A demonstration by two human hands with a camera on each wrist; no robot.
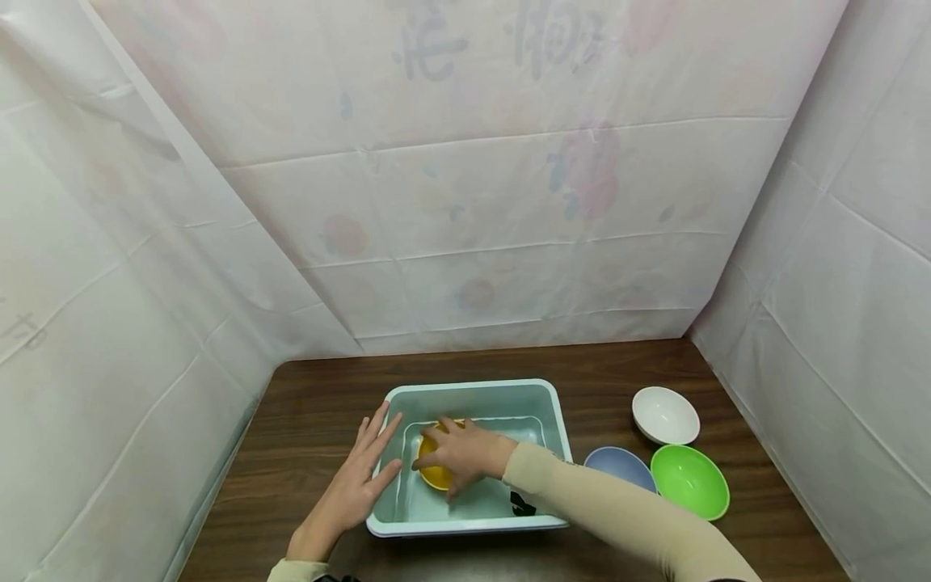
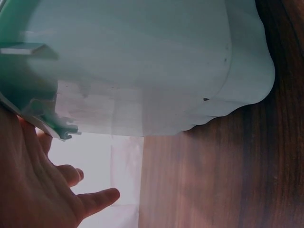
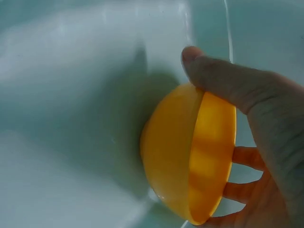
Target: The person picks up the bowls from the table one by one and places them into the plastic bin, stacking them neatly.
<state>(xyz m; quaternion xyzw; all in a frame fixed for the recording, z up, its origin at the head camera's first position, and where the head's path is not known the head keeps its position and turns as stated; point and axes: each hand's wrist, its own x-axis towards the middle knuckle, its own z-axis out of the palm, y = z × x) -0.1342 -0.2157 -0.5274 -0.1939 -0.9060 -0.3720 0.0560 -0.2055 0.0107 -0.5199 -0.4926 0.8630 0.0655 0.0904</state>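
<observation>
A yellow bowl (image 1: 431, 476) is inside the pale green basin (image 1: 476, 386), toward its left side. My right hand (image 1: 465, 453) reaches over it with the fingers spread. In the right wrist view, the thumb and fingers of that hand hold the yellow bowl (image 3: 171, 152) across its rim, and its mouth faces the palm. Whether the bowl's base touches the basin floor I cannot tell. My left hand (image 1: 356, 485) lies along the basin's left rim with its fingers extended. The left wrist view has that hand (image 2: 42, 180) against the basin's outer edge.
Right of the basin, a white bowl (image 1: 665, 415), a green bowl (image 1: 689, 482) and a blue bowl (image 1: 620, 466) stand on the dark wooden table (image 1: 320, 420). My right sleeve passes before the blue one. White sheets (image 1: 465, 202) enclose the back and sides.
</observation>
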